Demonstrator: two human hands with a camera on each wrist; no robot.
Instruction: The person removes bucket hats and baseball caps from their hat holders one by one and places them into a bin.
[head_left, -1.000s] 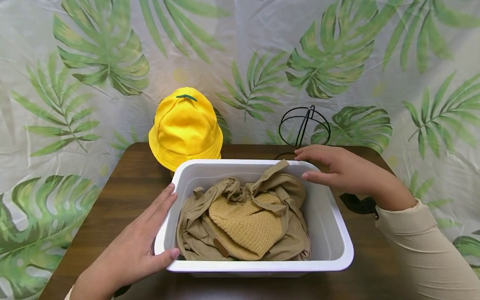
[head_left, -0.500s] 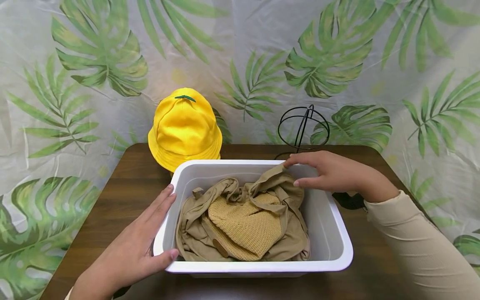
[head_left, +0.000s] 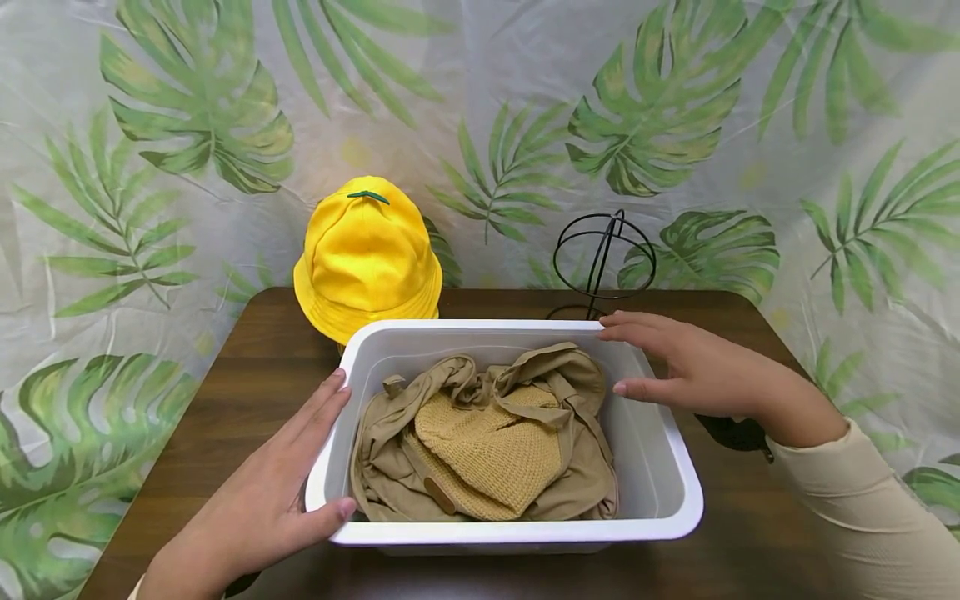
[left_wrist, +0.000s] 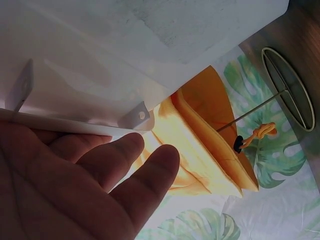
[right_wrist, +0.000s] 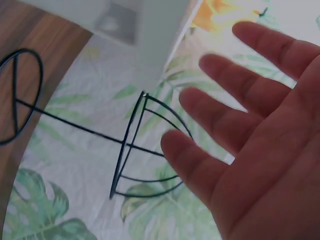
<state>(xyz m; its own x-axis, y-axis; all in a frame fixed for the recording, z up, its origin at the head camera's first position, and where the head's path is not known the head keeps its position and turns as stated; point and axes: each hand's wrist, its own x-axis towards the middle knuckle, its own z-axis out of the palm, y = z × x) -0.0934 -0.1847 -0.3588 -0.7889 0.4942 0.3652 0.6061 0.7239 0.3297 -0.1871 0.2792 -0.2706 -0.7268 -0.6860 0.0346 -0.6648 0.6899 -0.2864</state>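
A white plastic bin [head_left: 517,532] stands on the table with crumpled khaki cloth [head_left: 397,467] and a tan knitted hat [head_left: 495,450] inside. The hat has a small brown tab and lies on top of the cloth. My left hand [head_left: 255,492] rests against the bin's left rim, fingers straight along the outside and thumb over the front left corner. In the left wrist view its fingertips lie under the rim. My right hand [head_left: 697,367] is at the bin's far right corner, fingers spread and thumb over the inside, holding nothing.
Behind the bin at left, a yellow bucket hat [head_left: 367,258] with a green leaf sits on a wire stand [left_wrist: 287,90]. A black wire hat stand [head_left: 603,254] without a hat stands behind the far right corner. A leaf-print curtain [head_left: 480,108] hangs behind the wooden table [head_left: 247,358].
My right hand reached left to the khaki strap that stuck up at the far rim, let go and moved back right. The strap now lies folded down inside the bin. The left hand has stayed put.
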